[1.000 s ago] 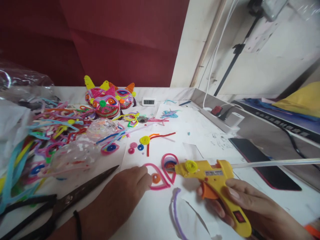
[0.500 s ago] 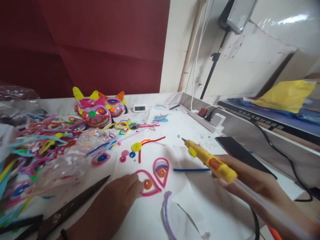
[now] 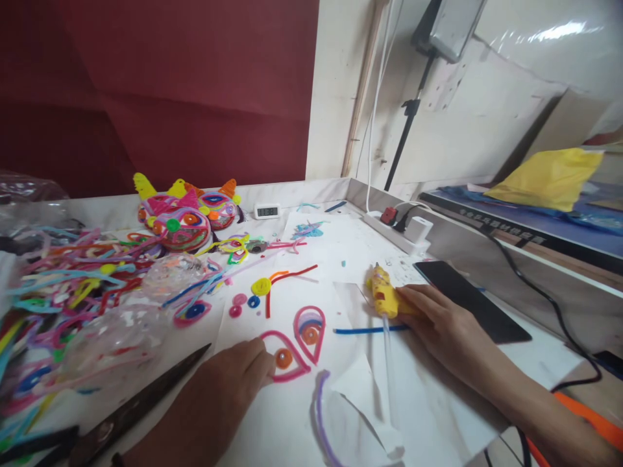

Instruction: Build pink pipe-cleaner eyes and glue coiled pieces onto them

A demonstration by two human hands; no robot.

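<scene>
My left hand [image 3: 219,389] has its fingertips closed on the left corner of a pink-outlined eye shape [image 3: 283,358], made of fuzzy stems with an orange disc inside. To the right of it, a smaller pink teardrop eye [image 3: 310,335] lies on the white paper. My right hand [image 3: 442,324] grips the handle of a yellow hot glue gun [image 3: 383,292], which rests low at the paper, nozzle facing away and a clear glue stick trailing from its back. Under the gun runs a blue fuzzy stem [image 3: 360,331]. A curved purple stem [image 3: 320,415] lies between my hands.
Black scissors [image 3: 146,392] lie left of my left hand. Loose coloured stems [image 3: 82,279] and plastic bags heap at the left, with decorated animal-face masks [image 3: 182,224] behind. A phone [image 3: 472,301] and a power strip [image 3: 396,233] sit at the right.
My right hand has lowered the glue gun and turned it, so its nozzle points away instead of to the left. My left hand stays on the pink eye shape.
</scene>
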